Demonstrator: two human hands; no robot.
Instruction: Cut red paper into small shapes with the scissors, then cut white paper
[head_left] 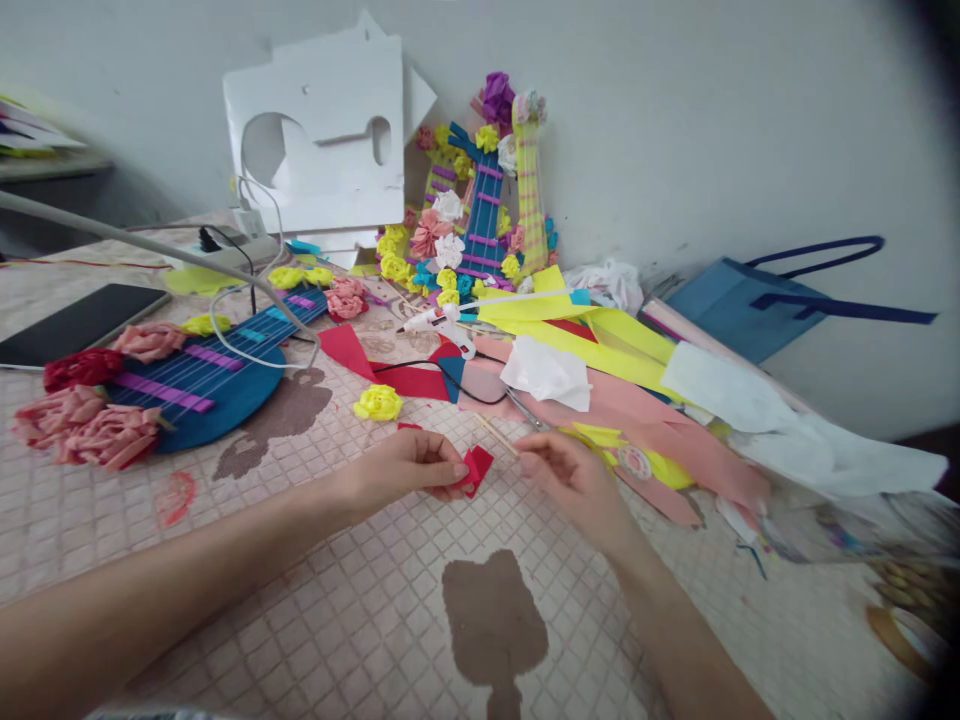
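Between the fingertips of my left hand (427, 462) is a small folded piece of red crepe paper (477, 468). My right hand (574, 475) pinches a thin wooden stick (496, 434), whose far end points up and left, apart from the red piece. Beyond my left hand lies a yellow paper flower (378, 402). A pair of scissors (526, 410) rests just past my right fingers, partly covered by white tissue. Farther back, a white glue gun (442, 322) lies with its dark tip toward the left.
A blue paper guitar (225, 385) with paper flowers lies at left near a black phone (82, 322). Decorated guitars (484, 215) and cut white foam boards (322, 150) lean on the wall. Pink strips (630, 430), yellow strips (622, 340) and a blue bag (742, 305) are at right.
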